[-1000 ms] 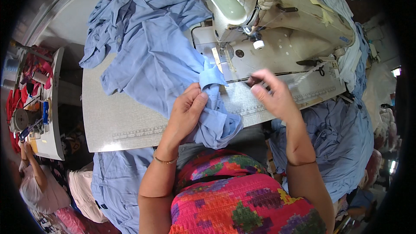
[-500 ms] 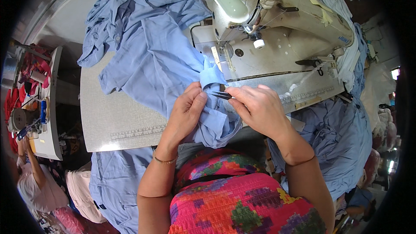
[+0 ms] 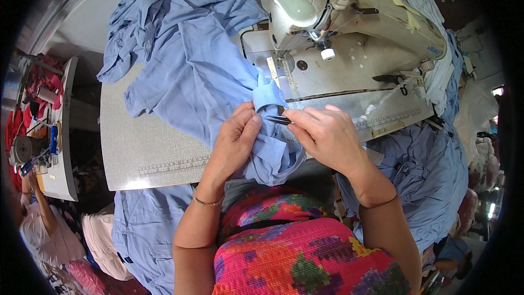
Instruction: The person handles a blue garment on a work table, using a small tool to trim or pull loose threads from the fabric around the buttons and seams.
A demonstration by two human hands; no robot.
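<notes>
A light blue garment (image 3: 191, 71) spreads over the table, its near end gathered under my hands. My left hand (image 3: 240, 128) is closed, pinching the cloth between thumb and fingers just below a curled band (image 3: 268, 96). Small black thread snips (image 3: 279, 120) sit in the closed grip of my right hand (image 3: 322, 131). Their dark points reach left over the cloth, close to my left thumb. Whether the tips touch the fabric or a thread is too small to tell.
Behind my hands stands a cream sewing machine (image 3: 376, 11) with a pale green cover at its head. Black scissors (image 3: 388, 78) lie on its right side. More blue cloth (image 3: 415, 175) hangs at the right and below the table (image 3: 136, 147). Another person (image 3: 52, 229) works at far left.
My hands and the snips stay almost in place over the cloth. The whole view shifts very slightly.
</notes>
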